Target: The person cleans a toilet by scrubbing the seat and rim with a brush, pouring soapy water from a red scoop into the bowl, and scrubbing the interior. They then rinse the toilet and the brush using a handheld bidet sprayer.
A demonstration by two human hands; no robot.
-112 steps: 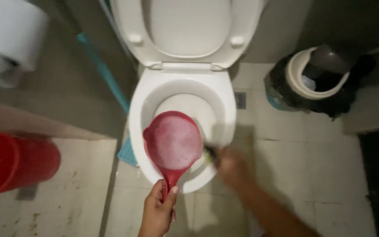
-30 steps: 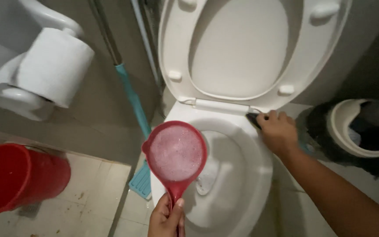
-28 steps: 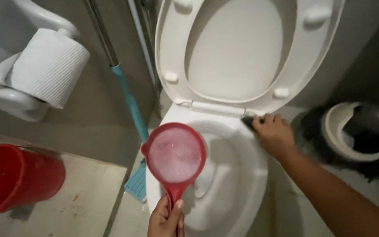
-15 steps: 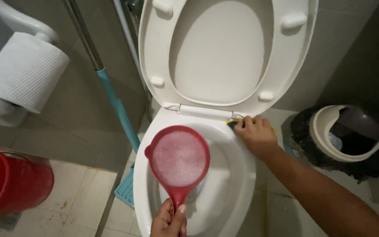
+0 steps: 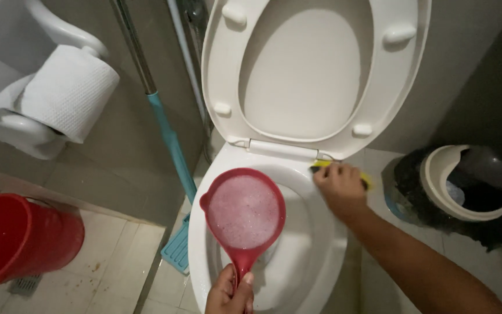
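My left hand (image 5: 229, 293) grips the handle of a red dipper (image 5: 243, 212) full of soapy, foamy water, held level over the bowl of a white toilet (image 5: 319, 256). My right hand (image 5: 339, 187) presses a yellow and dark sponge (image 5: 321, 166) against the back right of the toilet rim, just below the seat hinge. The seat and lid (image 5: 309, 70) stand raised against the wall.
A red bucket (image 5: 18, 238) stands on the tiled floor at the left. A blue-handled brush (image 5: 169, 151) leans on the wall beside the toilet. A toilet paper roll (image 5: 68, 93) hangs at the upper left. A dark bin with a white swing lid (image 5: 466, 186) stands at the right.
The view has shifted up toward the raised seat. My right hand went from the bowl's front to the back rim by the hinge, then slid slightly left. The dipper stays over the bowl.
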